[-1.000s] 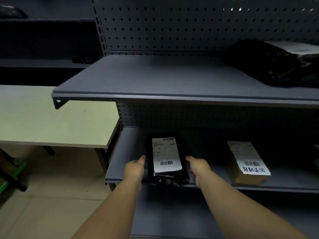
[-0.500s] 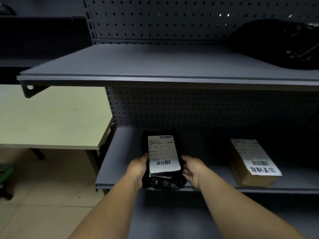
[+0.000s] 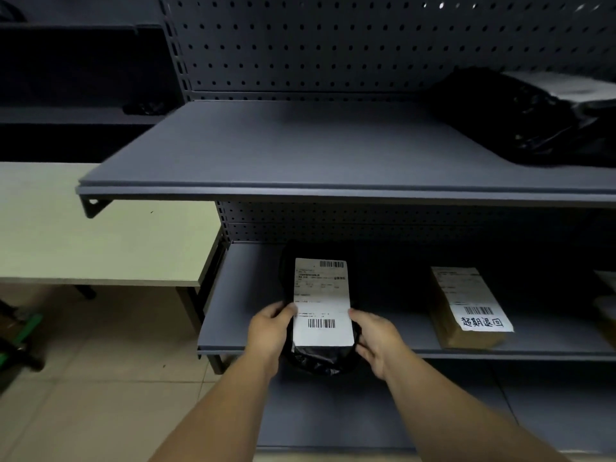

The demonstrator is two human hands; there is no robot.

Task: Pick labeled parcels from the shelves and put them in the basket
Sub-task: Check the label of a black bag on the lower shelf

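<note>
Head view: your left hand and right hand clasp the black plastic parcel with a white barcode label from both sides, lower centre, on the grey metal shelf's front edge.

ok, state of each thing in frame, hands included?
black parcel: label up, near end past the middle shelf edge
left hand: gripping its left side
right hand: gripping its right side
brown parcel: flat on the same shelf, label up, untouched
black bag: lying on upper shelf, crumpled
basket: not in view
</note>
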